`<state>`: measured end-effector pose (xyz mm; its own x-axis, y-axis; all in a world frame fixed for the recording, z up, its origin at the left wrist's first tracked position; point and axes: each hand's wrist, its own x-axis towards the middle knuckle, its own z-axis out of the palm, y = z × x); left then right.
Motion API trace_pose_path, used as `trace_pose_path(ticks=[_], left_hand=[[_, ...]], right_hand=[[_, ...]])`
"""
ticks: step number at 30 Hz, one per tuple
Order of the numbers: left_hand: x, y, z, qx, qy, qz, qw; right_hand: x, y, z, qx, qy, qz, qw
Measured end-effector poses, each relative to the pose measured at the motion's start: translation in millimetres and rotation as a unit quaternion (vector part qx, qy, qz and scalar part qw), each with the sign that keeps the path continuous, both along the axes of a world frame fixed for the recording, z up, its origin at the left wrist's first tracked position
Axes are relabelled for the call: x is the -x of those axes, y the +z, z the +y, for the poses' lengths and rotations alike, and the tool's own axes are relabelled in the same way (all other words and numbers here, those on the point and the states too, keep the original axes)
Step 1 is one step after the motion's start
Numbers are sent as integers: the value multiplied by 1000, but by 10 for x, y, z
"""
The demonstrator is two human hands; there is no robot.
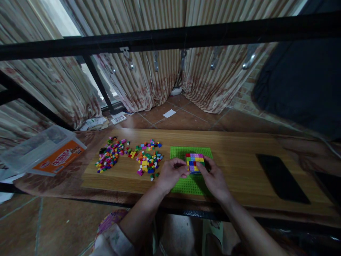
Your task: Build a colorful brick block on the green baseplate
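A green baseplate [182, 152] lies on the wooden board [234, 156]. On it stands a small block of stacked bricks [195, 162] in red, purple, yellow and blue rows. My left hand [170, 174] pinches the block's left side with curled fingers. My right hand [215, 179] grips its right side, fingers closed against it. Left of the baseplate lie two heaps of loose coloured bricks [147, 159], the farther heap [109, 156] nearer the board's left end.
A clear plastic box with an orange label [50, 151] sits at the far left. A black phone [282, 177] lies on the board's right part. A black metal bar [170, 37] crosses overhead. Curtains and a tiled floor lie beyond.
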<state>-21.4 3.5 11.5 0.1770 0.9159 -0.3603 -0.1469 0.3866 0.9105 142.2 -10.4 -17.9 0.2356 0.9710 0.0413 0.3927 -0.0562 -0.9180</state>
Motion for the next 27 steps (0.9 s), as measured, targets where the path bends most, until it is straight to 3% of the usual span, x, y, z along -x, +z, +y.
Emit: trace_pose_path(ticks=[9,27], left_hand=[[27,7,35,74,3,-102,992],[4,49,13,54,23,-42,997]], right_hand=[[14,23,-7,7,-1,12,1000],[-8,-68,19,-10,1,10,1000]])
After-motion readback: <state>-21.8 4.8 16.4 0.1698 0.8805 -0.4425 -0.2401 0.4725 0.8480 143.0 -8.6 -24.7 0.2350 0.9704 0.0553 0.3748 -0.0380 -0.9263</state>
